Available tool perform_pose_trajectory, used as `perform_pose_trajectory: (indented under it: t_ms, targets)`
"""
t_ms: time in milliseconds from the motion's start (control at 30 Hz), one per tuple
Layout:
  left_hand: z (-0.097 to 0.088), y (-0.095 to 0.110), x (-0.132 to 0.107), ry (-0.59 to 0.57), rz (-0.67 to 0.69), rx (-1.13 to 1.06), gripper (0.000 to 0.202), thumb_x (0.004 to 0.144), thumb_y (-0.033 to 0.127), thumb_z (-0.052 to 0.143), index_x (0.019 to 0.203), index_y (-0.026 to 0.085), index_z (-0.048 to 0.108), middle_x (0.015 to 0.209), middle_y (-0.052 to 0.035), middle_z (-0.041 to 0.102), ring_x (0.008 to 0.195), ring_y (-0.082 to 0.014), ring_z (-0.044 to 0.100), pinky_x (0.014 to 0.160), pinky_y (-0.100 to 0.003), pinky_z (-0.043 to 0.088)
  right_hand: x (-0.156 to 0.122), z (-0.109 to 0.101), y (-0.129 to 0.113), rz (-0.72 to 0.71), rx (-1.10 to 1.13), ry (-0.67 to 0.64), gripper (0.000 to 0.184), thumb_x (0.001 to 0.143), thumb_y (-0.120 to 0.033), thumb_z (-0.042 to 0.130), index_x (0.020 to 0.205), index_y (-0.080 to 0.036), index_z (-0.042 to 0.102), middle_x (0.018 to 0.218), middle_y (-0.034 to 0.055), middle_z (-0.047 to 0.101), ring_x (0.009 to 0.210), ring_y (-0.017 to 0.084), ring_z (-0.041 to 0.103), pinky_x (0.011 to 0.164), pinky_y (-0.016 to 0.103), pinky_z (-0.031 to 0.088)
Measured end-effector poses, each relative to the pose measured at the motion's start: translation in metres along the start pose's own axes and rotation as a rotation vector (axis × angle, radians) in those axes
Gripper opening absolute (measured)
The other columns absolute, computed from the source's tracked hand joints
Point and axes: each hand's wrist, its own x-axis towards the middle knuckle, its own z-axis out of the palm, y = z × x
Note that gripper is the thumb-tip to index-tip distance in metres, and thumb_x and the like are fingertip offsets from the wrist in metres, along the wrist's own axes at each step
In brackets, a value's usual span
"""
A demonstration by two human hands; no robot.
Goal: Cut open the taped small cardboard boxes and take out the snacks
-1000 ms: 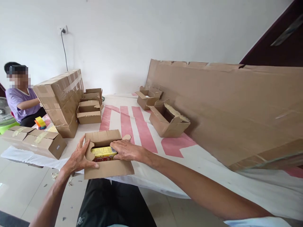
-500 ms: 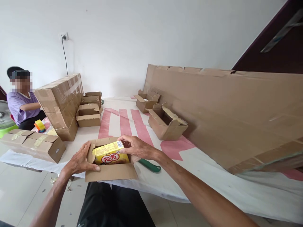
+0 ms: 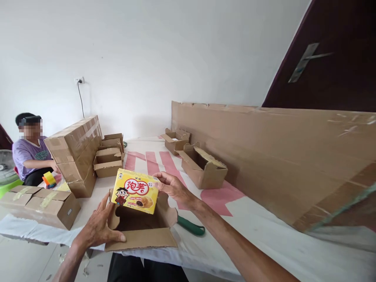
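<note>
Gripped by its right end, a yellow snack box [image 3: 136, 190] is tilted above an open cardboard box [image 3: 141, 239], its printed front facing me. My right hand [image 3: 173, 188] is closed on it, thumb in front and fingers behind. My left hand [image 3: 98, 225] holds the cardboard box at its left side, with the thumb over the front flap and the fingers along the outside. The visible inside of the cardboard box is bare and dark; the yellow box hides its rear part. A green handle [image 3: 190, 226] lies just right of the box, its other end hidden.
Stacked taped cartons [image 3: 75, 156] and a long taped carton [image 3: 41, 203] stand at left. Open cartons [image 3: 108, 166] sit beside the stack, and another open carton [image 3: 202, 166] stands at right before a large cardboard panel [image 3: 264, 156]. Beyond, a person [image 3: 32, 152] sits near a tape dispenser [image 3: 49, 179].
The yellow snack box has come up out of the cardboard box in my right hand and turned its front toward me. My left hand stays on the cardboard box. The view has tilted up.
</note>
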Motion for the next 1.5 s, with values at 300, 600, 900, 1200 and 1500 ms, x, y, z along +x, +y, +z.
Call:
perform_pose_trajectory:
  t_ms: [300,600,900,1200,1500]
  targets:
    - [-0.016,0.007,0.000,0.122,-0.134,-0.135,0.080,0.078,0.072,0.075,0.145,0.029,0.062,0.166,-0.0142,0.044,0.152,-0.0464,0.039,0.119,-0.063,0.040,0.006,0.005,-0.011,-0.013,-0.006,0.031,0.054,0.074,-0.061,0.083,0.105,-0.022,0.062,0.104,0.0062,0.078,0.084,0.023,0.074,0.060,0.031,0.060]
    - [-0.028,0.025,0.028,0.296,-0.168,-0.865,0.086,0.077,0.065,0.081,0.146,0.019,0.061,0.125,-0.0145,0.077,0.104,-0.0327,0.074,0.072,-0.033,0.060,0.025,0.016,-0.018,-0.092,-0.020,0.023,0.049,0.077,-0.061,0.080,0.105,-0.025,0.061,0.094,0.0011,0.076,0.087,0.023,0.073,0.072,0.037,0.060]
    - [-0.011,0.014,0.051,0.572,-0.189,-1.103,0.067,0.074,0.061,0.087,0.120,0.014,0.071,0.111,-0.0131,0.079,0.090,-0.0235,0.073,0.074,-0.032,0.060,0.043,0.039,0.019,-0.231,-0.115,0.025,0.055,0.087,-0.057,0.070,0.125,-0.025,0.047,0.122,0.0121,0.072,0.112,0.027,0.070,0.094,0.047,0.058]
    - [-0.006,0.000,0.082,0.477,-0.241,-1.123,0.073,0.064,0.068,0.090,0.108,0.012,0.073,0.096,-0.0102,0.077,0.073,-0.0168,0.069,0.066,-0.027,0.055,0.077,0.023,0.036,-0.038,-0.189,-0.045,0.047,0.089,-0.049,0.069,0.125,-0.025,0.049,0.120,0.0091,0.072,0.113,0.027,0.071,0.076,0.038,0.064]
    - [0.003,-0.019,0.099,0.424,-0.287,-1.117,0.074,0.060,0.067,0.093,0.105,0.011,0.073,0.088,-0.0103,0.076,0.069,-0.0153,0.068,0.063,-0.025,0.055,0.089,0.014,0.047,0.021,-0.194,-0.031,0.042,0.089,-0.043,0.072,0.121,-0.024,0.052,0.122,0.0115,0.071,0.118,0.029,0.070,0.067,0.032,0.066]
